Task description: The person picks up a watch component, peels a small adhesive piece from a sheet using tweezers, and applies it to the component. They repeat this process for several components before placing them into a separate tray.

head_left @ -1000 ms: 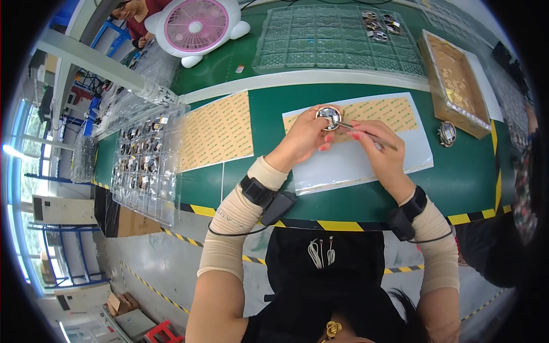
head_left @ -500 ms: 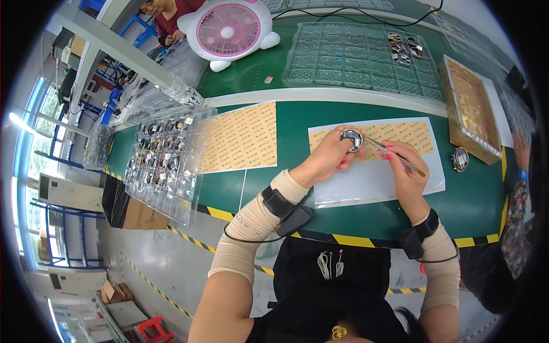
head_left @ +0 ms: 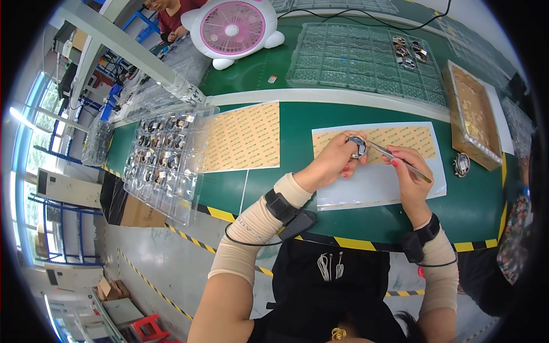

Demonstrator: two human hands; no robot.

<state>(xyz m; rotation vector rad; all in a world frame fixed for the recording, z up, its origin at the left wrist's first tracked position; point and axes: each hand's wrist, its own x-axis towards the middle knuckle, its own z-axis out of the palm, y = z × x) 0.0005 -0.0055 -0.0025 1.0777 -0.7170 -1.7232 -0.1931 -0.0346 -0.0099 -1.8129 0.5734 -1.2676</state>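
Observation:
Between the fingers of my left hand (head_left: 336, 159) is a small round electronic part (head_left: 358, 147) with a dark rim and a silvery inside. My right hand (head_left: 409, 169) is closed around a pair of metal tweezers (head_left: 414, 170), whose tips point left at the part, close to its edge. Whether the tips touch it I cannot tell. Both hands are above a white sheet (head_left: 372, 184) with a tan adhesive strip sheet (head_left: 412, 139) along its far half. Another round part (head_left: 461, 164) lies on the green mat to the right.
A clear tray (head_left: 191, 171) of round parts stands at left, beside a tan adhesive sheet (head_left: 243, 137). Farther back are a pink-and-white fan (head_left: 231, 28) and a clear compartment tray (head_left: 337, 57). A cardboard box (head_left: 464, 123) bounds the right; co-workers sit at far left and right.
The round part has turned in my left fingers and shifted slightly right and down. The tweezers have moved slightly right with my right hand. The whole view has shifted a little.

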